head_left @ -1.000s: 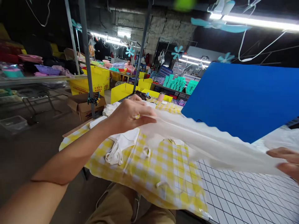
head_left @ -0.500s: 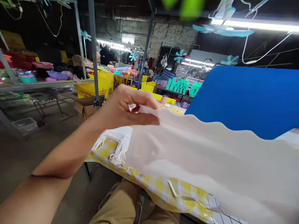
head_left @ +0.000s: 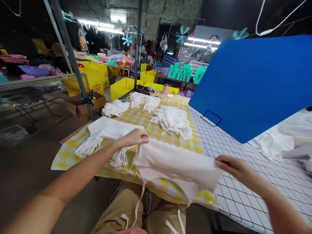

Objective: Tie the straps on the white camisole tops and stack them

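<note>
Stretched between my two hands is a pale pinkish-white camisole-like top (head_left: 177,159) with a wavy edge uppermost. Its thin straps (head_left: 139,208) hang down over my lap. My left hand (head_left: 136,137) pinches one upper corner, near the table's middle. At the opposite end, my right hand (head_left: 230,164) grips the other side, its fingertips partly hidden by the cloth. Left of the top lies a stack of white garments (head_left: 109,128) with straps spilling toward the front edge.
A yellow checked cloth (head_left: 195,146) covers the table, bearing more white garment piles (head_left: 173,120). To the right, a large blue board (head_left: 255,87) leans over white grid cloth (head_left: 234,185). A metal post (head_left: 73,58) rises at left. Farther back, a person (head_left: 126,57) sits among baskets.
The top has moved down and away from my face, now held low over the table edge. My right hand has come into view holding its right end. The camera looks lower.
</note>
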`<state>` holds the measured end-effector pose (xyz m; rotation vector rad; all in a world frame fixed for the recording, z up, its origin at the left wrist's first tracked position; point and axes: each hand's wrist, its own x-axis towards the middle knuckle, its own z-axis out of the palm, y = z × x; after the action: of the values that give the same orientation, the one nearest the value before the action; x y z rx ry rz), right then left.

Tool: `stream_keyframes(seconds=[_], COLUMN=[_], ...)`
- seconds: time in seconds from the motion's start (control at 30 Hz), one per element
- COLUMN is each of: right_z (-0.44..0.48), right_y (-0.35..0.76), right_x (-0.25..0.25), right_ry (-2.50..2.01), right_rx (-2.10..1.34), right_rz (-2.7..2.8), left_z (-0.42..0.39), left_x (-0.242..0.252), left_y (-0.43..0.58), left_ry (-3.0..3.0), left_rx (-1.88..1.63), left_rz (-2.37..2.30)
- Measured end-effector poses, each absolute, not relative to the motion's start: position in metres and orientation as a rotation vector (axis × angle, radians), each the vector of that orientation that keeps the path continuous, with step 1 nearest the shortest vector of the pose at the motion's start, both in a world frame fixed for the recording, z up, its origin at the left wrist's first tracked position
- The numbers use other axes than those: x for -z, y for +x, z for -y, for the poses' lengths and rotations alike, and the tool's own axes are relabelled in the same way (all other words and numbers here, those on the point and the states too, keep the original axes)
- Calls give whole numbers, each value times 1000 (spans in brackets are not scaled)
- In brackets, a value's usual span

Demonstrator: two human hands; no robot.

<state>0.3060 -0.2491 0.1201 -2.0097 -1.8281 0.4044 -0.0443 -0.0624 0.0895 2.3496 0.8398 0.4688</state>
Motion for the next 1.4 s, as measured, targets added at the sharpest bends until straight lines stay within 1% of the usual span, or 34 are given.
stream_keyframes(seconds=[0.03, 0.1, 0.2, 0.3, 0.43, 0.57, 0.63, 0.7, 0.8, 0.93, 1.13, 1.27, 1.4], right_z=[235, 216, 197, 177, 146, 141, 153, 172, 201, 228, 243, 253, 249], right_y=[303, 302, 311, 326, 330, 310, 296, 286, 281, 287, 286, 284, 295], right_x=[-105, -77, -52, -46, -34, -1, 19, 36, 51, 51, 39, 33, 18], right_ry=[-2048, -2155, -2249, -2272, -2297, -2335, -2295, -2248, -2270, -2307, -2297, -2299, -2276], right_rx=[-572, -637, -545, -436, -184, 67, 194, 209, 94, 12, -89, -134, -135], right_rz=[1878, 1910, 1930, 1935, 1922, 1792, 1806, 1907, 2008, 1992, 1991, 1932, 1760], left_z=[57, 47, 30, 8, -8, 20, 44, 67, 90, 97, 101, 113, 111], left_x=[-69, -40, -22, -21, -12, 10, 21, 31, 37, 31, 20, 20, 8], left_y=[-37, -26, -14, -1, 20, 25, 17, 3, -20, -35, -20, -13, -4], left_ry=[2392, 2434, 2446, 2463, 2480, 2692, 2861, 2916, 2909, 2899, 2861, 2919, 2869], left_rx=[-384, -320, -320, -332, -323, -331, -286, -182, -170, -222, -290, -235, -201], left_rz=[-888, -953, -987, -1049, -1180, -1295, -1122, -1018, -1077, -1133, -1128, -949, -986])
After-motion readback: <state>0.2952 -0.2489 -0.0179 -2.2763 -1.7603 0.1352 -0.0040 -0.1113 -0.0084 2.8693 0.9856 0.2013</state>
